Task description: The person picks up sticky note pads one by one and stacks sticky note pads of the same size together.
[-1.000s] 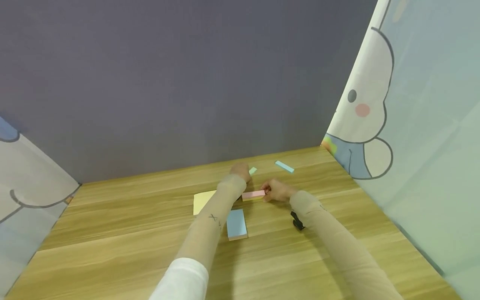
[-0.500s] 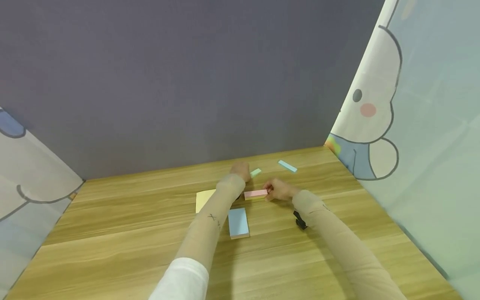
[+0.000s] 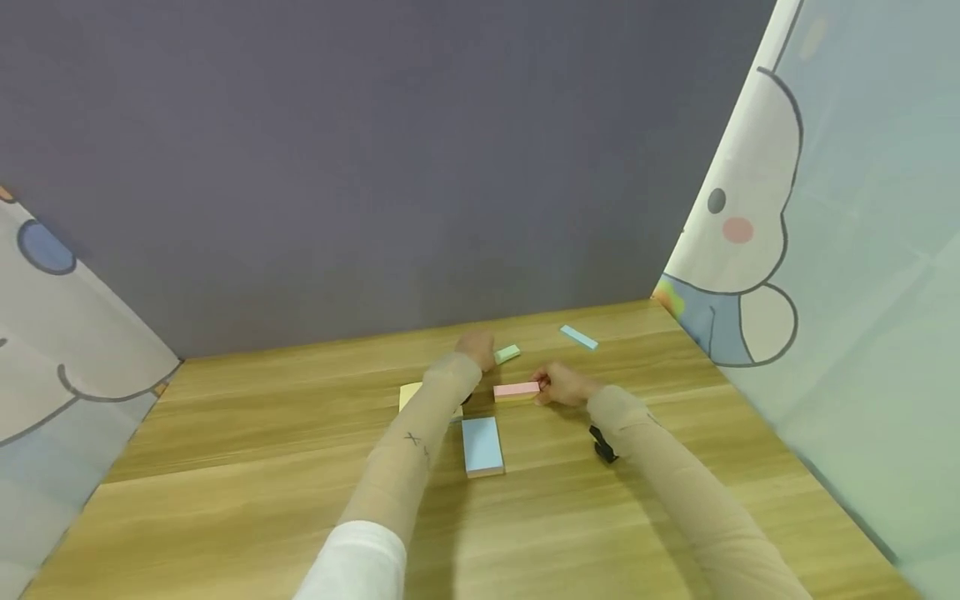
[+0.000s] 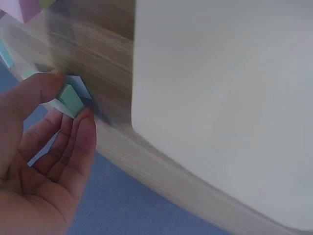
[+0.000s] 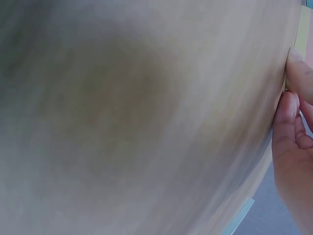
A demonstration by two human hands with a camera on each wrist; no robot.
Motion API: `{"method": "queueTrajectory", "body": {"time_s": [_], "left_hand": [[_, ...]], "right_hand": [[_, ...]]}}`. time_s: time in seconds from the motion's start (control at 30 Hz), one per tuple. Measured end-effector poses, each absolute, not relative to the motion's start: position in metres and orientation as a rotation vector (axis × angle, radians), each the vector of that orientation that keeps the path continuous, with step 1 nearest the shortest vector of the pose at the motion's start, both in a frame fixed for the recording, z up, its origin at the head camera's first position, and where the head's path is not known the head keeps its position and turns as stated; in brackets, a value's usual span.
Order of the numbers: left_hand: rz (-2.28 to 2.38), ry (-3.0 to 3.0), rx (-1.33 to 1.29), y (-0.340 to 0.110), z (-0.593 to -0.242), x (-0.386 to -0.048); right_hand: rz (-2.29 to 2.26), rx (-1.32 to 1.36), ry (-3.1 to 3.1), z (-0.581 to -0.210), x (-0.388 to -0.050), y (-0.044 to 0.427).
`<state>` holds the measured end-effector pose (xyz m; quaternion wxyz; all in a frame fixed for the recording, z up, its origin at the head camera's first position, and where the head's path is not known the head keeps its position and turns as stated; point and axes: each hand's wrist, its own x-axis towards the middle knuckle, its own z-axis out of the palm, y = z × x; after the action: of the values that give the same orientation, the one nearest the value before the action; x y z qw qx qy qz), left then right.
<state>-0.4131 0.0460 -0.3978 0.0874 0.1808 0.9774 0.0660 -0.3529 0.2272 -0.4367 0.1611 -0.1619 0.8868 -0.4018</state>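
Observation:
My left hand (image 3: 477,348) is at the far side of the table, pinching a small green sticky note pad (image 4: 72,101) between thumb and fingertips. In the head view the green pad's right part sticks out beyond that hand. Nearer to me lies a strip-shaped sticky note pad, pink on top and yellow below (image 3: 516,391). My right hand (image 3: 566,384) pinches its right end with thumb and finger. In the right wrist view only the pad's edge shows at the upper right, beside the fingertips (image 5: 288,105).
A blue pad (image 3: 482,446) lies nearer to me. Left of it, yellow paper (image 3: 409,392) is partly hidden by the left forearm. A thin light-blue strip (image 3: 579,337) lies at the back right. Behind the table (image 3: 285,500) stands a dark wall; printed sheets flank both sides.
The left hand has drawn the green pad slightly left and toward me, and more of the pad shows. The right hand stays at the pink and yellow pad. The head view has shifted a little.

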Motion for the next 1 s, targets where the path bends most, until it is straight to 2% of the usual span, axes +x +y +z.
{"method": "queueTrajectory", "body": {"time_s": [0.4,1.0], "left_hand": [[0.203,2.879,0.598,0.044,-0.395,-0.421],[0.241,2.887,0.707,0.047,-0.380,-0.413]], "right_hand": [[-1.134,-0.470,2.547,-0.432,-0.359,0.225],[-1.101,-0.473,2.576,-0.430,-0.363,0.236]]}}
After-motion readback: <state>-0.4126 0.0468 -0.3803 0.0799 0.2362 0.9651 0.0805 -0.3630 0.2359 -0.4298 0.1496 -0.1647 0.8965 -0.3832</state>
